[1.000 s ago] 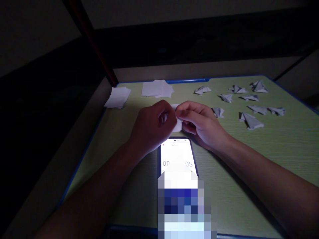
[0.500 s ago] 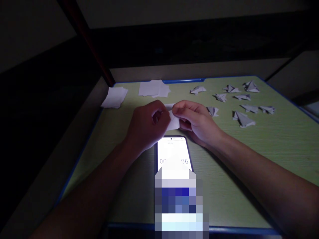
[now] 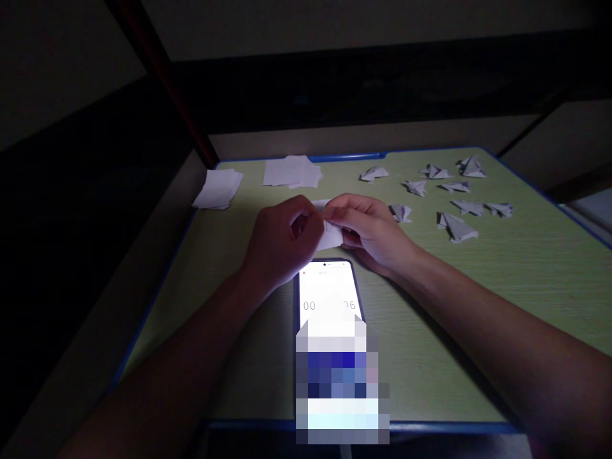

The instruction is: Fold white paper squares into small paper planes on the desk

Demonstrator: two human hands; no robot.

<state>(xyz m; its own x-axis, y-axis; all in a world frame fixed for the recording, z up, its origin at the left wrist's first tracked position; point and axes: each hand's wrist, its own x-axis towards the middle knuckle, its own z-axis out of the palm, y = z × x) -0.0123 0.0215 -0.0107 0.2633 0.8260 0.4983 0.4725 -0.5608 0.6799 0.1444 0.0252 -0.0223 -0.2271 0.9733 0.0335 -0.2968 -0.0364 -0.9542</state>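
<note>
A small white sheet of paper (image 3: 331, 238), showing crease lines, is held up between my two hands above the table. My left hand (image 3: 285, 239) is closed on its left side, the fingers curled and the thumb near the middle of the sheet. From the right, my right hand (image 3: 370, 226) pinches the same paper, its thumb and forefinger meeting close to my left fingertips. Much of the sheet is hidden behind the fingers. Just below the hands, a lit phone (image 3: 325, 287) lies on the table with large digits on its screen.
Several folded paper figures (image 3: 456, 227) lie on the right of the green table (image 3: 430, 331). Loose white sheets (image 3: 284, 172) are at the back, and another paper stack (image 3: 218, 189) sits at the left edge. A pixelated patch covers the phone's lower part.
The view has shifted slightly, so the folded figures and phone appear a little further left. Both hands keep their hold on the paper, with hardly any visible finger movement.
</note>
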